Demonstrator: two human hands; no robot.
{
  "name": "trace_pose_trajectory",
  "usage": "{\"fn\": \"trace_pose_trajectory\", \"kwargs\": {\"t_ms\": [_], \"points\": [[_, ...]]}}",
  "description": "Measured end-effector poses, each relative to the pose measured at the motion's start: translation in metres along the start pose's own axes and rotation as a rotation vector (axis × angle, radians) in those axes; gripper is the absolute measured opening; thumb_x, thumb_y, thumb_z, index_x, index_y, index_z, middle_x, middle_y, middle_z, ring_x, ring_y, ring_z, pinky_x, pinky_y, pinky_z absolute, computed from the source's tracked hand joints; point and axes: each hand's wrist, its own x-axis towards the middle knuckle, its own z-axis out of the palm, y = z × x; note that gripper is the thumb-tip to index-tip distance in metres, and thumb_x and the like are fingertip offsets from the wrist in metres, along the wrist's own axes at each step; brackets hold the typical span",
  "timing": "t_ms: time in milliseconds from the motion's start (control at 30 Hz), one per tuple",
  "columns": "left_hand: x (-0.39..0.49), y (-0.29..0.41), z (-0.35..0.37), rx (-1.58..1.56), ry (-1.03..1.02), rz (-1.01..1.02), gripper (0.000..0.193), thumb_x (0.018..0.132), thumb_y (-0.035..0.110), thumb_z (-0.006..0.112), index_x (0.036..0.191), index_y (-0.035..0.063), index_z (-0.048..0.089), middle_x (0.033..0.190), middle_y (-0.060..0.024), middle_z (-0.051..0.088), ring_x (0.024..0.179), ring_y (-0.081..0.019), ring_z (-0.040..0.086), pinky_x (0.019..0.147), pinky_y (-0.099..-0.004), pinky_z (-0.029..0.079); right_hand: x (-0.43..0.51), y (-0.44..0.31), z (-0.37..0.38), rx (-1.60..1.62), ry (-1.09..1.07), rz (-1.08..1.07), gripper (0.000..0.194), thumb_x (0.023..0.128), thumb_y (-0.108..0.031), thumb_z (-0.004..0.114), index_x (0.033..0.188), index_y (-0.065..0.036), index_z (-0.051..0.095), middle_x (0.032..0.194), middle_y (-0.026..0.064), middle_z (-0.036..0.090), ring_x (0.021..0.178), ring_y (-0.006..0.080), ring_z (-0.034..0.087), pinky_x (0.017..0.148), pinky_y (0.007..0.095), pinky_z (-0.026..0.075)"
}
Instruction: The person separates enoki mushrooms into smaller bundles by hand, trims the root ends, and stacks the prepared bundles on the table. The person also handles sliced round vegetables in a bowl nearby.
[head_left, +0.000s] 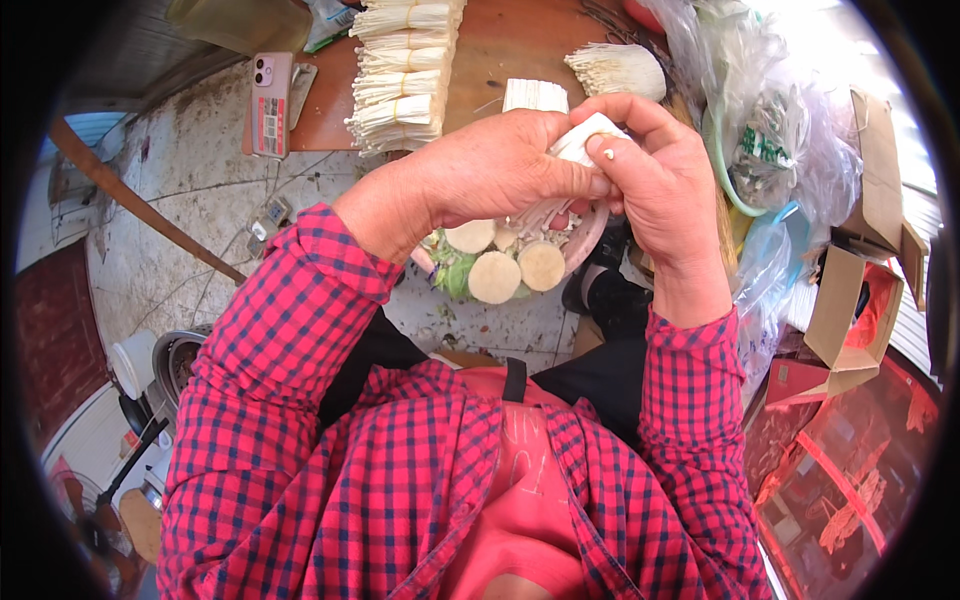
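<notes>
Both of my hands meet around a bunch of enoki mushrooms (576, 144). My left hand (517, 161) grips it from the left, and my right hand (652, 161) closes on its upper right end, a small pale piece near the thumb. Thin stems hang below the fingers. On the wooden table ahead lie a long stack of banded enoki bundles (405, 75), a short cut bunch (535, 95) and a loose enoki bunch (619, 69). Under my hands a pink basin (589, 244) holds round cut mushroom bases (494, 277) and green leaf scraps (454, 271).
A pink phone (271, 103) lies at the table's left edge. Clear plastic bags (817, 142) hang at the right, above an open cardboard box (840, 307). A power socket (276, 212) lies on the littered tile floor. Metal and white pots (135, 365) stand at the left.
</notes>
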Motion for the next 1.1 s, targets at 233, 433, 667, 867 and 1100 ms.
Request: {"fn": "trace_pose_trajectory", "kwargs": {"t_ms": [233,433,667,867,1100], "points": [[0.003,-0.006,0.004,0.229,0.141,0.0,0.02,0.087,0.015,0.059,0.098,0.0002,0.064,0.077,-0.0036,0.064,0.064,-0.0105,0.06,0.06,-0.0263,0.05,0.007,0.005,0.005,-0.056,0.013,-0.023,0.021,0.079,-0.008,0.058,0.094,0.002,0.069,0.08,0.0057,0.068,0.063,0.0084,0.063,0.058,0.023,0.051],[0.0,-0.005,0.006,0.188,0.229,0.082,0.024,0.086,0.019,0.055,0.079,-0.0018,0.064,0.067,-0.0073,0.062,0.055,-0.0149,0.059,0.053,-0.0305,0.048,0.014,0.007,0.011,0.007,0.01,-0.022,0.021,0.082,-0.009,0.06,0.098,0.001,0.069,0.08,0.0054,0.068,0.061,0.0086,0.063,0.055,0.0235,0.051],[0.003,0.003,-0.012,-0.052,0.352,0.114,0.017,0.09,0.02,0.06,0.097,0.0038,0.059,0.078,-0.0048,0.062,0.06,-0.0121,0.058,0.057,-0.0275,0.052,0.025,-0.003,0.001,0.148,0.044,-0.023,0.04,0.092,-0.013,0.064,0.13,-0.003,0.057,0.089,0.0008,0.063,0.062,0.0031,0.052,0.05,0.0162,0.037],[0.002,0.008,-0.035,-0.438,0.429,0.301,0.011,0.091,0.011,0.06,0.086,0.0007,0.061,0.072,-0.0078,0.06,0.057,-0.0169,0.06,0.05,-0.0303,0.05,0.044,0.018,-0.018,-0.036,0.156,0.121,0.025,0.091,-0.019,0.067,0.109,-0.003,0.07,0.083,-0.0011,0.063,0.06,0.0027,0.051,0.048,0.0172,0.036],[-0.003,0.015,-0.037,-0.587,0.465,0.335,0.011,0.09,0.008,0.06,0.081,0.0009,0.062,0.069,-0.0068,0.059,0.054,-0.0172,0.058,0.047,-0.0289,0.046,0.074,0.084,-0.023,-0.667,0.178,0.192,0.033,0.081,-0.032,0.073,0.096,-0.003,0.074,0.077,0.0068,0.07,0.069,0.0146,0.065,0.069,0.0308,0.052]]}}
